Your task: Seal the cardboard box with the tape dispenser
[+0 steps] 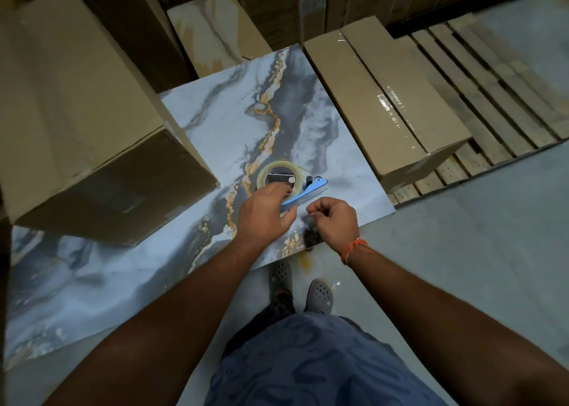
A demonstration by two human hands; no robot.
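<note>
A blue tape dispenser [311, 189] with a clear tape roll [278, 174] lies on a marble-patterned slab [234, 122]. My left hand [265, 213] rests on the dispenser, fingers over the roll and the handle. My right hand [334, 222] hovers just right of it, fingers curled and pinched together; whether it pinches the tape end I cannot tell. A large brown cardboard box [70, 122] stands on the slab to the left, apart from both hands.
Long flat cardboard boxes [388, 97] lie on a wooden pallet [492, 103] to the right. More cartons [215, 32] are stacked behind. My feet in grey clogs [318, 294] stand on the grey floor at the slab's near edge.
</note>
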